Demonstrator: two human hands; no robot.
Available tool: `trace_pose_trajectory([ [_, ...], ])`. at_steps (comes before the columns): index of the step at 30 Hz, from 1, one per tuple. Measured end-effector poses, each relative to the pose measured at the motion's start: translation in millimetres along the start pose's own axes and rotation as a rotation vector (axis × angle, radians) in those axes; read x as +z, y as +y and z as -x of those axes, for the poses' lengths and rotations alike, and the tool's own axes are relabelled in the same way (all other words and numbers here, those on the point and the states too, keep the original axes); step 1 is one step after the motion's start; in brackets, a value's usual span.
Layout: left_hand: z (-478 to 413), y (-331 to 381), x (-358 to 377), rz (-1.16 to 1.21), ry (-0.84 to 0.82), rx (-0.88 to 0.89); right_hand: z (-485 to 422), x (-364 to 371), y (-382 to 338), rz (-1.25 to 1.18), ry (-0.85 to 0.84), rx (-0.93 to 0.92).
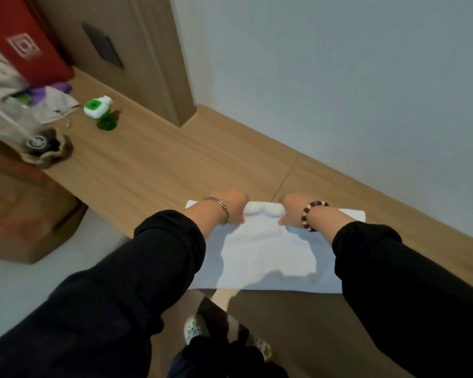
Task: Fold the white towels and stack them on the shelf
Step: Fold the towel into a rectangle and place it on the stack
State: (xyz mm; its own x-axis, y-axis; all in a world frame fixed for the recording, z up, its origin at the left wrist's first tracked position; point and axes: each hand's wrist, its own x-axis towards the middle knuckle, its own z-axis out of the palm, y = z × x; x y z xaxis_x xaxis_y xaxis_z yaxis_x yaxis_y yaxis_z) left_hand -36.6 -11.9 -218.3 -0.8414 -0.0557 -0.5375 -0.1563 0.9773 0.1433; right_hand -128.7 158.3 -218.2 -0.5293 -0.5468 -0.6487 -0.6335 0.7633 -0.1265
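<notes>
Currently, the white towel [268, 255] lies flat on the wooden worktop [175, 165], with its near edge along the near edge of the worktop. This placement gives the cloth full support and keeps it within reach of both arms.

The left grip [230, 204] and the right grip [292, 210] are both clamped on the far edge of the towel, fingers curled over the cloth. They sit close together near the middle of that edge. The far corners of the towel lie flat to the left and right of the wrists. Between the two grips the cloth bunches into a thick, soft ridge.

Judgement: the step in hand is the first fold. Holding the far edge at two points lets it travel toward the near edge as one straight line. The narrow spacing leaves the corners free, so they may lag or droop and need squaring.

A green bottle [100, 113] with a white cap stands at the far left, well apart from the towel. A red bag [25, 45] and loose cloths sit beyond it. No folded stack is in view.
</notes>
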Motion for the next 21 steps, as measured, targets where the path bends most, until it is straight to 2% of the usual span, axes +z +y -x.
trace_pose_trajectory([
  [10,102,-107,-60,-0.043,0.287,-0.161,3,-91,-133,0.123,0.224,-0.162],
  [14,156,-176,-73,-0.035,0.406,-0.211,-6,-119,-217,0.167,0.310,-0.211],
  [21,252,-308,-54,0.039,0.505,-0.355,-36,-134,-388,0.240,0.395,-0.373],
])
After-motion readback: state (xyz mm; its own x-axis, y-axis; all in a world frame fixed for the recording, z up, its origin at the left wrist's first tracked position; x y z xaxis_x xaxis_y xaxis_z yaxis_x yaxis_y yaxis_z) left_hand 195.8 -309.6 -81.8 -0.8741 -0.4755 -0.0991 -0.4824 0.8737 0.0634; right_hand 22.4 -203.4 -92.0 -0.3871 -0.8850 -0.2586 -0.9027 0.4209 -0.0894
